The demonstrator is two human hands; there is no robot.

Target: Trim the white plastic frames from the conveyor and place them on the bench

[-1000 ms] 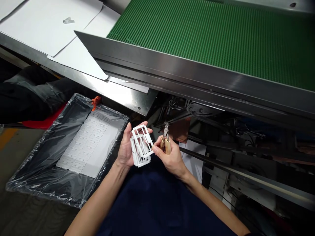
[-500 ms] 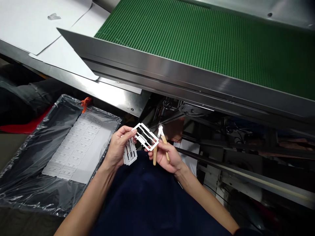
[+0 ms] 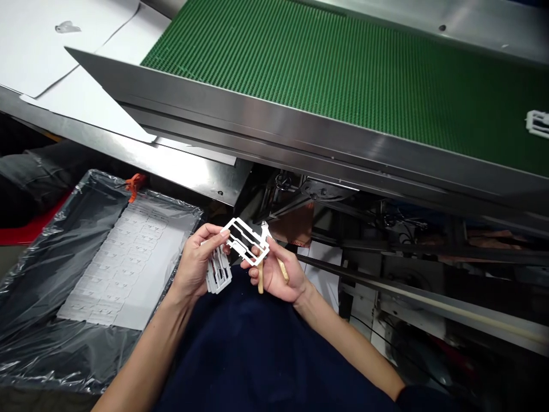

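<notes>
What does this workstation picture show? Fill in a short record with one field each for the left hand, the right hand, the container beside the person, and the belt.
left hand: the left hand holds a stack of white plastic frames and touches the top frame
right hand: the right hand holds tan-handled cutters and pinches the top frame
container: a film-lined tray with rows of flat white pieces
belt: a green conveyor belt with one white part at its right edge
</notes>
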